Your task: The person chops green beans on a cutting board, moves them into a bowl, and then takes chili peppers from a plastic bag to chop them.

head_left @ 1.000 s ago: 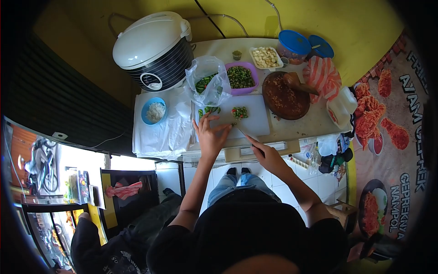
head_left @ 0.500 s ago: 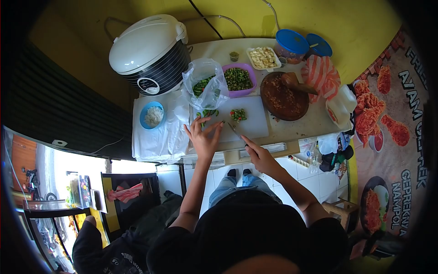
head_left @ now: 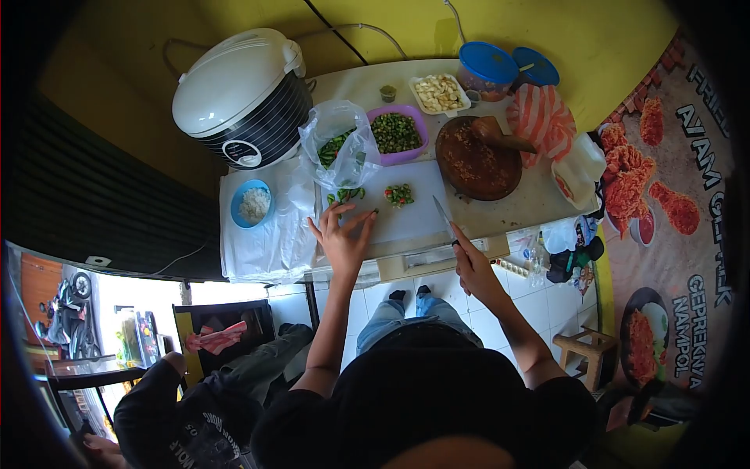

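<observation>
A white cutting board [head_left: 406, 223] carries a small pile of chopped green and red chilies [head_left: 398, 195] and some whole green chilies [head_left: 346, 195] near its left edge. My left hand [head_left: 342, 237] is over the board's lower left, thumb and index finger pinched on a small green chili piece [head_left: 375, 210], other fingers raised. My right hand [head_left: 475, 270] grips a knife [head_left: 444, 213] by its dark handle, the blade pointing up and left over the board's right edge, apart from the chilies.
Behind the board are a plastic bag of chilies [head_left: 341, 144], a purple tub [head_left: 423, 133], garlic [head_left: 439, 93] and a stone mortar [head_left: 478, 168] with pestle. A rice cooker [head_left: 242, 98] and blue rice bowl [head_left: 251, 204] stand left. Another person [head_left: 195, 406] is at lower left.
My right hand and the knife have moved right, away from my left hand and the piece it pinches. The whole view has shifted slightly.
</observation>
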`<state>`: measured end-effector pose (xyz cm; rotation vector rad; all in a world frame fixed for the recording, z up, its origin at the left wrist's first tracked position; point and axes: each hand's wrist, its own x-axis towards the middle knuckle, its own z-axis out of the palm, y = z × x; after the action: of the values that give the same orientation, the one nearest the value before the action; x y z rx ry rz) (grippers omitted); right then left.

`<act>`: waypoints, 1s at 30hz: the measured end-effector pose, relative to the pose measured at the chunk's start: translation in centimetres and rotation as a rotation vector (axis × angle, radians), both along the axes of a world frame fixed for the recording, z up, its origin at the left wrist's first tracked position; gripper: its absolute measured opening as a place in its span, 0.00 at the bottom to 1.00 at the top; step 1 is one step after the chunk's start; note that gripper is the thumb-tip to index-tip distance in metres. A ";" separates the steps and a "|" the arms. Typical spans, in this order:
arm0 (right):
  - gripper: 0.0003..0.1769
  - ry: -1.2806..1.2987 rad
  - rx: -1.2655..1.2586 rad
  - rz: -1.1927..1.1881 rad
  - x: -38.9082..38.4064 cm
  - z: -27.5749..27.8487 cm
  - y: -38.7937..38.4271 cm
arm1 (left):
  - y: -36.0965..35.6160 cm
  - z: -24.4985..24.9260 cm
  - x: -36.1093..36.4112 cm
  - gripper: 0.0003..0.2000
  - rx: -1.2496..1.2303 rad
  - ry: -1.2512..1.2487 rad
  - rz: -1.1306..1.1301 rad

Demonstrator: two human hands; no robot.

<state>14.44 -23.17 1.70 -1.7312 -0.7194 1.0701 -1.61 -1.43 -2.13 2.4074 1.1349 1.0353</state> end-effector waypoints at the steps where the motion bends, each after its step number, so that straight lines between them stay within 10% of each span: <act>1: 0.27 -0.029 0.003 0.007 -0.1 0.0 0.2 | 0.0 -0.1 -0.1 0.04 -0.004 0.002 -0.001; 30: 0.24 -0.319 0.059 0.314 0.3 0.0 4.7 | 0.0 -0.1 1.3 0.05 0.037 0.015 -0.099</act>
<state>14.69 -18.46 1.70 -1.7964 -1.2433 0.9738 -0.32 -1.48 -2.19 2.4758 0.9990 1.0172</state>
